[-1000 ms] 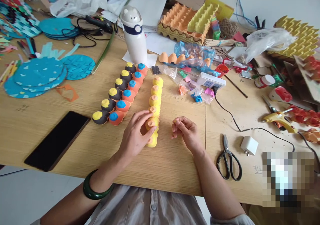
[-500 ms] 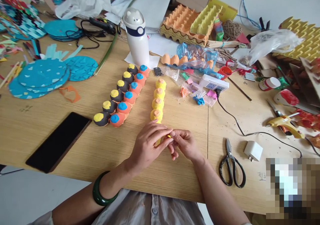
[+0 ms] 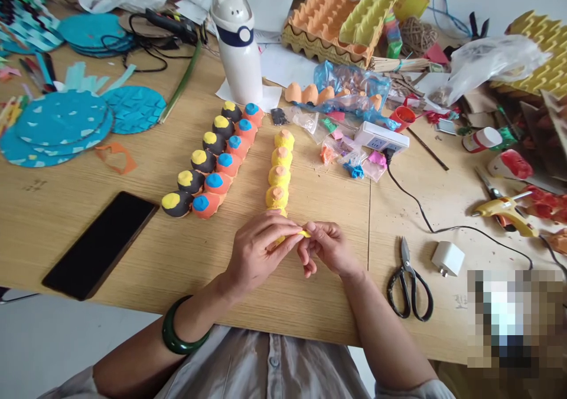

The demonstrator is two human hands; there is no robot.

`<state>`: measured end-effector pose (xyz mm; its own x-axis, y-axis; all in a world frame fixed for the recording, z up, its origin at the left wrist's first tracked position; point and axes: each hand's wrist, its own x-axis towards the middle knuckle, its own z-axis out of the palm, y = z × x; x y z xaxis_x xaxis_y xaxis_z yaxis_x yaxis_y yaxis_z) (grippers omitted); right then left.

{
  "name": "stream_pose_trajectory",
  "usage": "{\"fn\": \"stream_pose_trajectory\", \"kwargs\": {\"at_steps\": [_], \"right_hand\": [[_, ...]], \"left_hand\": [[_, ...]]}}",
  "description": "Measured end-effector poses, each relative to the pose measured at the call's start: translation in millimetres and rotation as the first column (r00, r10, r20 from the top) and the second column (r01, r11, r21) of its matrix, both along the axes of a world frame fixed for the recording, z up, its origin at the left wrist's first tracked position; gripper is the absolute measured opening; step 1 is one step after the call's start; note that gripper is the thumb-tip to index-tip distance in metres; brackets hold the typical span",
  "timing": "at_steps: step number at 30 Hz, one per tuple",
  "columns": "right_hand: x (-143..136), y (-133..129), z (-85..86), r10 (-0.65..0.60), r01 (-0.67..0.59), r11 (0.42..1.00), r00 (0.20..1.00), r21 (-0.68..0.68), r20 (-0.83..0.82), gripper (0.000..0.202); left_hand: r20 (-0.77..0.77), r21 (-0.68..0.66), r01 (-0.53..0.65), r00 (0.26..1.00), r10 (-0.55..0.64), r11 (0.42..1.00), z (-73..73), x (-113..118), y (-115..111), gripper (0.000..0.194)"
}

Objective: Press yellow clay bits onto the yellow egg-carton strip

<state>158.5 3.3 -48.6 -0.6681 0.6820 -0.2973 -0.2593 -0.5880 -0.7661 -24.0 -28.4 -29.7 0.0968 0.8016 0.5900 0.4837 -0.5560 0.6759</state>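
Between the fingertips of both hands is a small piece of yellow clay (image 3: pixel 304 233). My left hand (image 3: pixel 259 248) pinches its left end, and my right hand (image 3: pixel 330 246) pinches its right end. Just beyond my left hand stands a row of yellow-covered egg-carton cups (image 3: pixel 279 176) with bare orange tops; the nearest cup is partly hidden by that hand. To the left are a row of black cups with yellow tops (image 3: pixel 203 161) and a row of orange-red cups with blue tops (image 3: pixel 227 164).
A black phone (image 3: pixel 101 244) lies at the left, scissors (image 3: pixel 408 281) and a white charger (image 3: pixel 447 258) at the right. Farther back are a white bottle (image 3: pixel 239 56), a power strip (image 3: pixel 381 140), clay packets (image 3: pixel 343 158) and egg trays (image 3: pixel 328 26). A yellow glue gun (image 3: pixel 505 211) rests at far right.
More of the yellow clay now shows between the fingertips, as a short strip. Both hands stay close together in nearly the same place. The camera view has shifted slightly.
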Motion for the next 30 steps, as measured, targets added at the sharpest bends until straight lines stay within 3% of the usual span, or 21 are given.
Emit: {"fn": "stream_pose_trajectory", "kwargs": {"at_steps": [5,9,16,20,27,30], "right_hand": [[-0.7,1.0,0.8,-0.068,0.068,0.997,0.998,0.034,-0.014,0.037],[-0.5,0.4,2.0,-0.053,0.052,0.997,0.999,0.049,0.005,0.036],[0.1,0.0,-0.2,-0.032,0.032,0.998,0.999,0.052,-0.010,0.034],[1.4,0.3,-0.9,-0.054,0.054,0.997,0.998,0.062,-0.013,0.032],[1.2,-0.5,-0.6,-0.025,0.025,1.000,1.000,0.017,-0.004,0.037],[0.9,0.1,-1.0,-0.048,0.048,0.999,0.999,0.015,0.011,0.038]], "left_hand": [[-0.008,-0.008,-0.016,1.000,0.016,1.000,2.3,-3.3,1.3,0.007],[-0.047,-0.007,-0.005,0.999,0.005,1.000,2.9,-4.0,0.8,0.014],[-0.021,-0.009,0.001,1.000,-0.001,1.000,2.2,-3.7,0.7,0.008],[-0.019,-0.029,0.009,1.000,-0.009,1.000,2.0,-2.7,0.6,0.018],[-0.021,0.051,0.017,1.000,-0.016,0.999,0.9,-1.3,0.8,0.015],[-0.016,0.026,0.021,1.000,-0.021,0.999,0.8,-0.6,1.0,0.025]]}}
